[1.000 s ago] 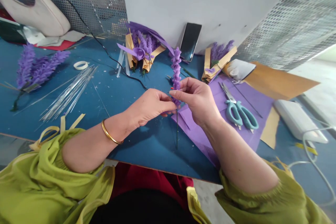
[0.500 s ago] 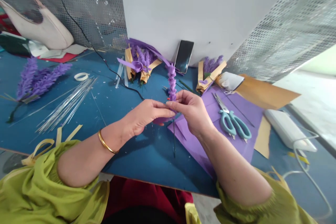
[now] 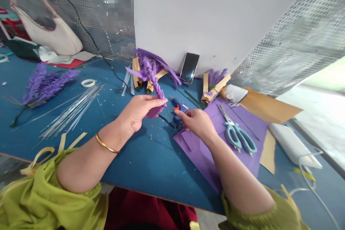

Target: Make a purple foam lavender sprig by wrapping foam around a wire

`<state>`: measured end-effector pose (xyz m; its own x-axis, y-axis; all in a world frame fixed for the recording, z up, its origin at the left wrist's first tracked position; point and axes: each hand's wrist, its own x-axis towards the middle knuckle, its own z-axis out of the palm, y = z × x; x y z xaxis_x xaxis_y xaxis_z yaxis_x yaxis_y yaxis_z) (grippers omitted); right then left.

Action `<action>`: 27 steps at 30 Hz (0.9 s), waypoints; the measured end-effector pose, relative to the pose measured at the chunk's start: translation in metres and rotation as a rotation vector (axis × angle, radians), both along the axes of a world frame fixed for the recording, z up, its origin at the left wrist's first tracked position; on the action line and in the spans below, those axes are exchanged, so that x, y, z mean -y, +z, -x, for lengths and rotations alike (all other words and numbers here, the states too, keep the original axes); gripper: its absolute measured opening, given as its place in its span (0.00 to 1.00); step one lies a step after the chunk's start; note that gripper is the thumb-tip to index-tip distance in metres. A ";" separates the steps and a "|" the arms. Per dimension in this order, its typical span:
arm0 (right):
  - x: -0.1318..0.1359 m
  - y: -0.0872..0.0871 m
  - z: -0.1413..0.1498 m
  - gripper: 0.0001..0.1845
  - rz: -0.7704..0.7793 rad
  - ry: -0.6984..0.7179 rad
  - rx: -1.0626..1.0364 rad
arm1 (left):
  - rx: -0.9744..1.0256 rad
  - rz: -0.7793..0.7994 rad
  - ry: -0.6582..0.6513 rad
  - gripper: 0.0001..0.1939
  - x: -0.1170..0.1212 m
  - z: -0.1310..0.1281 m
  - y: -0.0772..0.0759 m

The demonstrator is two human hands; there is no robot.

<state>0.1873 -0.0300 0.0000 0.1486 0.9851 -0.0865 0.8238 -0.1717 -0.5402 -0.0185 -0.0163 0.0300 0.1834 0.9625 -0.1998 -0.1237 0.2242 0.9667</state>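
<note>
My left hand [image 3: 140, 111] pinches a purple paper lavender sprig [image 3: 158, 91] near its lower end, with a loose piece of the purple strip hanging below the fingers. The sprig leans up to the left, and its thin green stem [image 3: 169, 115] points down to the right. Curled fingers of my right hand [image 3: 198, 120] are at the handle of a blue glue gun [image 3: 183, 106] with an orange-red trigger. The gun lies on the blue table, nozzle toward the left; part of its handle is hidden by the hand.
Purple paper sheets [image 3: 199, 165] with blue-handled scissors [image 3: 238, 134] lie at right. Wrapped lavender bunches [image 3: 215, 82] and a phone [image 3: 190, 67] stand along the white board. Silver wires [image 3: 74, 111], a tape roll [image 3: 88, 83] and a larger lavender bunch [image 3: 45, 84] are at left.
My right hand has let go of the sprig and moved down to the glue gun. My left hand keeps the sprig, which has shifted left and tilted. The view has shifted slightly.
</note>
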 end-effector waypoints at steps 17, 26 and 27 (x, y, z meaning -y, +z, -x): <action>-0.016 -0.025 -0.006 0.15 -0.027 -0.221 -0.578 | 0.163 0.097 0.149 0.09 -0.006 0.002 0.000; -0.003 -0.014 0.011 0.21 -0.399 0.013 -1.167 | 0.194 0.066 0.249 0.07 -0.012 0.002 -0.006; -0.001 -0.012 0.011 0.21 -0.379 0.050 -1.192 | 0.195 0.062 0.261 0.07 -0.013 0.003 -0.007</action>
<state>0.1759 -0.0291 -0.0122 0.1350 0.9796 0.1486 -0.2100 0.1749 -0.9619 -0.0210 -0.0032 0.0234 -0.0273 0.9692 -0.2449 -0.3666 0.2182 0.9044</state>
